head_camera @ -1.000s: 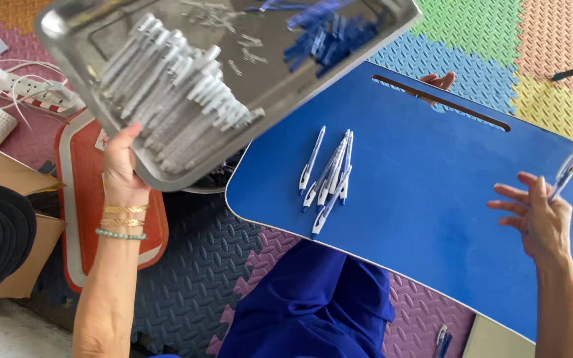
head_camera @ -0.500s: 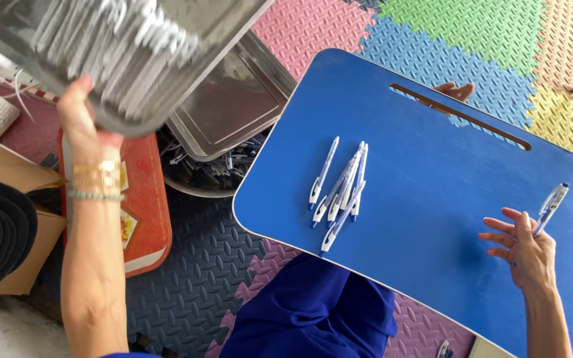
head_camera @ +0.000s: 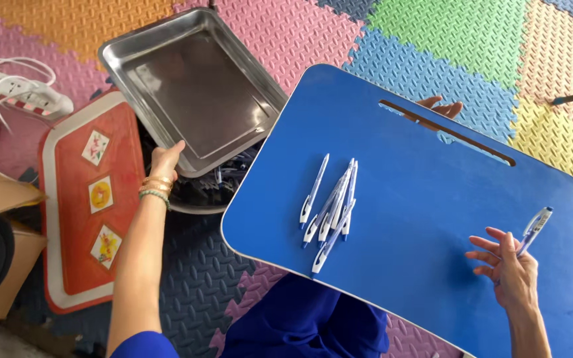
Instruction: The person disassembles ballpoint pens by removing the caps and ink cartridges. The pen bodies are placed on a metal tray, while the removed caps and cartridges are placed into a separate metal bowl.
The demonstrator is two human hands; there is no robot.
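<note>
My left hand [head_camera: 166, 158] grips the near edge of the steel tray [head_camera: 193, 86]; the fingers curl under the rim and are hidden, so only the thumb side and wrist bangles show. The tray is empty and lies to the left of the blue lap board [head_camera: 432, 199], its near corner resting over a dark round basin [head_camera: 200, 192]. What the basin holds is mostly covered by the tray and board, and too dark to make out.

My right hand [head_camera: 509, 268] hovers over the board's right part, fingers spread and loosely curved. It holds a single pen [head_camera: 535, 229], blue and white, between thumb and fingers. The exact pinch point is hidden behind the hand.

A loose bundle of pens [head_camera: 331, 205] lies at the board's centre-left, well apart from my right hand. They overlap, so no reliable count is possible.

Through the slot [head_camera: 445, 132] near the board's far edge, fingertips [head_camera: 440, 106] of another hand show. The rest is hidden by the board.

Left of the tray lies a red tray with white rim [head_camera: 91, 199]. A white power strip [head_camera: 21, 93] sits beyond it, cut off at the frame edge.
</note>
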